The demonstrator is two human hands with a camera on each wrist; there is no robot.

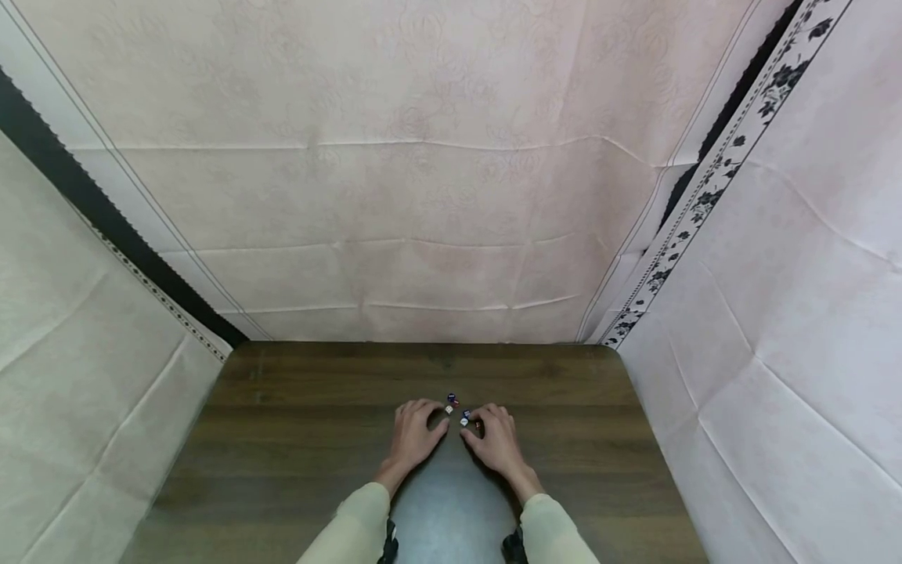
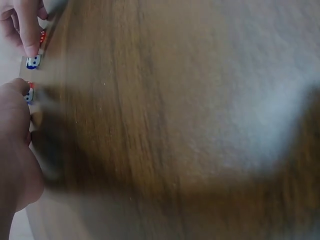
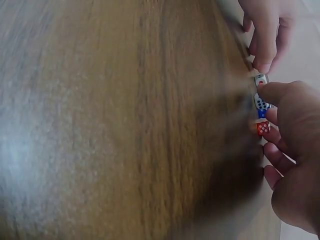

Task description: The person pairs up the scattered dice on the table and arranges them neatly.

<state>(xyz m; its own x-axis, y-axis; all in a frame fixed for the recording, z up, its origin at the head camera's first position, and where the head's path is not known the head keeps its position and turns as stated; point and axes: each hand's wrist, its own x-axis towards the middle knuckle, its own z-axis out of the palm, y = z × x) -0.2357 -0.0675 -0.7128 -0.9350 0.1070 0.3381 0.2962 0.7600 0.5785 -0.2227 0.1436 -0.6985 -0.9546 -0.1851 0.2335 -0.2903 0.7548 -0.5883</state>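
Observation:
My left hand point(image 1: 416, 435) rests on the table with thumb and index finger apart. By its fingertips lie a white die point(image 1: 449, 409), a red die point(image 1: 456, 403) and a blue die point(image 1: 452, 398). My right hand point(image 1: 496, 439) curves loosely beside a second group: a blue die point(image 1: 467, 413), a white die point(image 1: 464, 421) and a red die point(image 1: 478, 425) by its fingers. In the right wrist view, that red die point(image 3: 263, 128) sits close to the right fingers, with the white die point(image 3: 261, 103) near the thumb. Whether the fingertips touch the dice is hard to see.
The brown wooden table point(image 1: 296, 439) has a straight far edge against a pale cloth wall point(image 1: 423, 196). Cloth panels also stand along the left point(image 1: 92, 352) and right point(image 1: 775, 329) sides. A glossy reflection lies on the table between the forearms.

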